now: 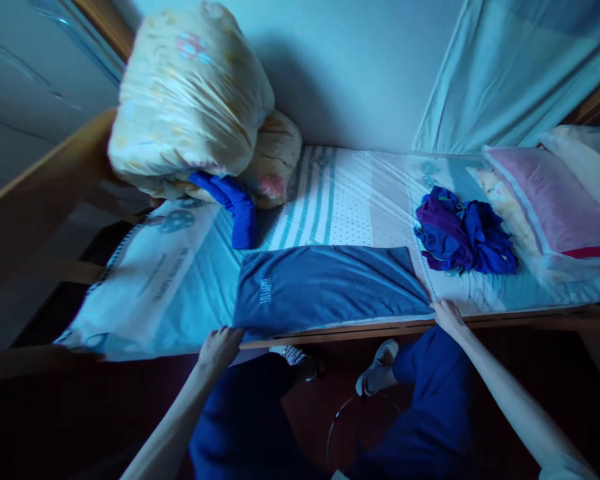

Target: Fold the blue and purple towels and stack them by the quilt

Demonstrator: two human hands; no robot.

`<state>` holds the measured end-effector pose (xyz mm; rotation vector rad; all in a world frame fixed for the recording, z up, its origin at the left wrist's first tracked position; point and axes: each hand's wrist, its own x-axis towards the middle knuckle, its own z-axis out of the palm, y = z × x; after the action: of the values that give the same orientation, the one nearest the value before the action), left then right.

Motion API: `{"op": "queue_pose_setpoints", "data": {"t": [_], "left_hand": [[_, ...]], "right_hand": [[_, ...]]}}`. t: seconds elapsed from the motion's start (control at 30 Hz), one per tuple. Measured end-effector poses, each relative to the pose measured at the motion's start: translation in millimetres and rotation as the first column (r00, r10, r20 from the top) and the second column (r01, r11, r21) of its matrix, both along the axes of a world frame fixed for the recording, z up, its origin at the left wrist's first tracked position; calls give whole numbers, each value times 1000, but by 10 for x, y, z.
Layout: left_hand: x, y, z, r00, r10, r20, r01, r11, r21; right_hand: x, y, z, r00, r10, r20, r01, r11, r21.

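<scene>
A grey-blue towel [325,287] with small pale lettering near its left end lies spread along the front edge of the bed [350,220]. My left hand [221,348] is closed on the towel's near left corner. At the near right corner, my right hand [448,316] pinches the cloth, and creases run from there across the towel. Both hands are at the bed's wooden edge, and the towel looks drawn out between them. A rolled blue cloth [237,210] lies just beyond the towel's far left corner.
Folded yellow quilts [190,100] are piled at the back left. A crumpled heap of blue and purple clothes [463,233] lies right of the towel, near a pink pillow [555,193]. A wooden bed rail [45,167] stands at left, and a pale curtain [505,80] hangs at the back right.
</scene>
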<state>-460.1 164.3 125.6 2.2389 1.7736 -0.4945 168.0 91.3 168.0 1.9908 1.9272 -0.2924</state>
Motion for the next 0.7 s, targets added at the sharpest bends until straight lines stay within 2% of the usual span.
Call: {"op": "queue_pose_setpoints", "data": {"t": [0.07,0.13,0.23,0.33,0.4,0.47,0.6,0.7], "left_hand": [[428,23,-67,988,-36,150,8,983,181],[1015,16,-176,939,-108,327,12,959,283],[1912,-50,-413,887,-91,453,-69,943,325],[2440,-140,-633,877,-31,479,-151,930,336],[2536,-184,-722,879,-13,477,-182,916,359],[2510,-204,-769,878,-24,478,-179,910,374],[2428,-202,-798,876,-30,481,-177,909,378],[2440,-198,-805,880,-25,474,-178,908,379]], "right_hand": [[21,231,26,998,64,-3,-63,992,111],[69,546,7,992,125,7,-123,964,236],[190,1076,-122,984,168,58,-177,931,320],[392,1493,-323,980,168,111,-193,941,277],[594,1639,-443,979,154,135,-181,958,222],[856,1688,-519,981,131,146,-158,970,187],[1455,1688,-546,984,18,178,-47,986,160],[1728,1753,-540,979,-107,176,81,985,152]]}}
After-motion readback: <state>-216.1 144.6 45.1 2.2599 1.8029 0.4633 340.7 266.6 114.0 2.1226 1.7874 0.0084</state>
